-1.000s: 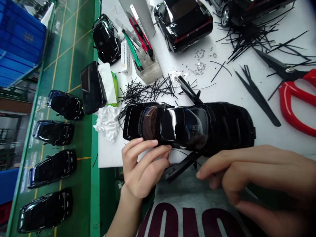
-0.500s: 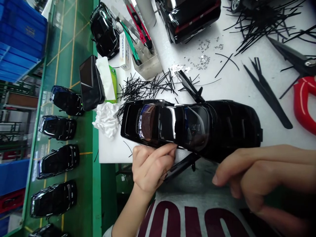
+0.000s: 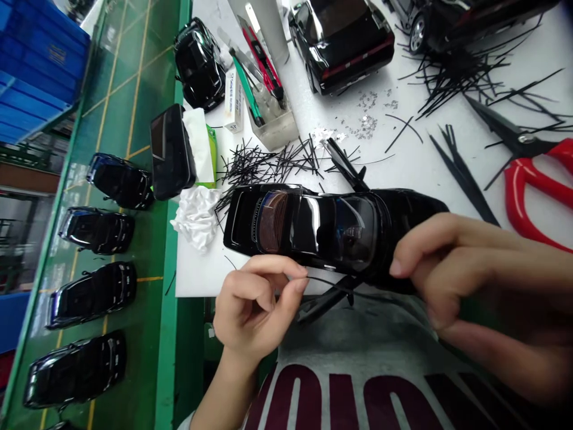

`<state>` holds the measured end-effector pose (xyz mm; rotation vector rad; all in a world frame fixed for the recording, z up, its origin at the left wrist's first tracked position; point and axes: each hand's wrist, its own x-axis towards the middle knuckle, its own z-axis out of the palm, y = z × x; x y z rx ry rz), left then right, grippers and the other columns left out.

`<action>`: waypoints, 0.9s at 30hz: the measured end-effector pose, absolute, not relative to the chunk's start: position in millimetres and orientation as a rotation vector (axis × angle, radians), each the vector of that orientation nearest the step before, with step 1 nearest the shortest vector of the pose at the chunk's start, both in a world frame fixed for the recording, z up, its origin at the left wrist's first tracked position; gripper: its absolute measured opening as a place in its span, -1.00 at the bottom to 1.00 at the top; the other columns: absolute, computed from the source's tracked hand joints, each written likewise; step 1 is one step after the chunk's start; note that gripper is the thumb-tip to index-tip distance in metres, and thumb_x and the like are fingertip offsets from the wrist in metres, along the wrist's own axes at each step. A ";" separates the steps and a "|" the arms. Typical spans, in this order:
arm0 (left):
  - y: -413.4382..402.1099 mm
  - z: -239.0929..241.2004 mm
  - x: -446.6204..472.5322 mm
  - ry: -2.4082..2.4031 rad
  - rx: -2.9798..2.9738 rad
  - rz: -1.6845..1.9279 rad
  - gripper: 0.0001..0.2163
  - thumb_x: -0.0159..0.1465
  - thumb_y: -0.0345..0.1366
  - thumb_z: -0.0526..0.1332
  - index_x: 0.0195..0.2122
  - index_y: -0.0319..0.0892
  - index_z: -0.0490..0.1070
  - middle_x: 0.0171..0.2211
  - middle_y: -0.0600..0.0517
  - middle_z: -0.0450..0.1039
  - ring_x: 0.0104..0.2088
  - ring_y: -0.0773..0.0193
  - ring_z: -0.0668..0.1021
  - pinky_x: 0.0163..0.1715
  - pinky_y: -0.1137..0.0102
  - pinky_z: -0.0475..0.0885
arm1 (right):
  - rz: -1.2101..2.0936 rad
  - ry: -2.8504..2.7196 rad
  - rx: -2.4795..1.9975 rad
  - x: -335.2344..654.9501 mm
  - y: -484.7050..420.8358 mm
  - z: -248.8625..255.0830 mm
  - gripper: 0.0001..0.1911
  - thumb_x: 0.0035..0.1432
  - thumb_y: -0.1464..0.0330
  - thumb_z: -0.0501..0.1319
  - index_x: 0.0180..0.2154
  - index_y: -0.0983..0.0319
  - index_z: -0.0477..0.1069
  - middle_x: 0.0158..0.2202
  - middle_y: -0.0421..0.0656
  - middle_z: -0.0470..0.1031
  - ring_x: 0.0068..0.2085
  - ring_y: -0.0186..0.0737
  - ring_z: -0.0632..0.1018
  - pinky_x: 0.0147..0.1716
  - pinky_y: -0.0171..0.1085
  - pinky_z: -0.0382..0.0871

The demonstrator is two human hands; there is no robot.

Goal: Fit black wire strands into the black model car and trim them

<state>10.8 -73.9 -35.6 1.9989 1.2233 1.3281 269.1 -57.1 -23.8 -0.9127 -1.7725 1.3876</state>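
A black model car point(image 3: 308, 230) lies lengthwise before me on the white table. Its far door point(image 3: 344, 161) and near door point(image 3: 329, 301) both stand open. My left hand point(image 3: 257, 304), beside the near side of the car, pinches the end of a thin black strip point(image 3: 329, 282) between thumb and forefinger. That strip curves rightward, below the car's side, towards my right hand point(image 3: 470, 272). The right hand is closed with curled fingers, in front of the hood and partly covering it. What those fingers hold is hidden.
Red-handled scissors point(image 3: 528, 191) and black tweezers point(image 3: 461, 173) lie right. Beyond the car are loose black strips point(image 3: 255, 164), tiny clear pieces point(image 3: 367, 125) and a tool holder point(image 3: 277, 131). Crumpled tissue point(image 3: 197, 218) sits left; several black model cars point(image 3: 92, 295) stand on a green surface.
My left hand has come away from the car's side, drawing slightly left and opening to a pinch with the strip showing. My right hand has moved up over the hood.
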 end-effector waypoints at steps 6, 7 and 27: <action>-68.8 -13.7 22.5 1.123 1.732 1.227 -0.66 0.24 -0.64 0.28 -0.33 -0.10 0.15 -0.30 0.09 0.53 -0.52 0.50 0.45 -0.59 0.57 0.37 | 1.374 -1.681 -0.916 253.2 -44.5 -13.1 -0.88 0.28 0.36 0.29 -0.34 0.08 0.43 -0.21 -0.23 0.39 -0.34 -0.38 0.48 -0.42 -0.48 0.46; -68.7 -10.4 24.5 1.107 1.704 1.208 -0.67 0.25 -0.63 0.28 -0.33 -0.10 0.15 -0.30 0.10 0.51 -0.51 0.49 0.44 -0.58 0.57 0.36 | 1.401 -1.663 -0.920 251.6 -43.5 -11.2 -0.88 0.28 0.35 0.30 -0.35 0.09 0.44 -0.21 -0.23 0.37 -0.36 -0.40 0.46 -0.42 -0.49 0.45; -73.5 7.2 38.8 0.929 1.439 1.079 -0.69 0.35 -0.46 0.25 -0.37 -0.08 0.08 -0.29 0.17 0.49 -0.50 0.47 0.32 -0.53 0.52 0.26 | 1.849 -1.546 -0.751 247.1 -33.3 4.8 -0.88 0.34 0.29 0.28 -0.30 0.12 0.51 -0.13 -0.21 0.36 -0.25 -0.41 0.43 -0.34 -0.46 0.33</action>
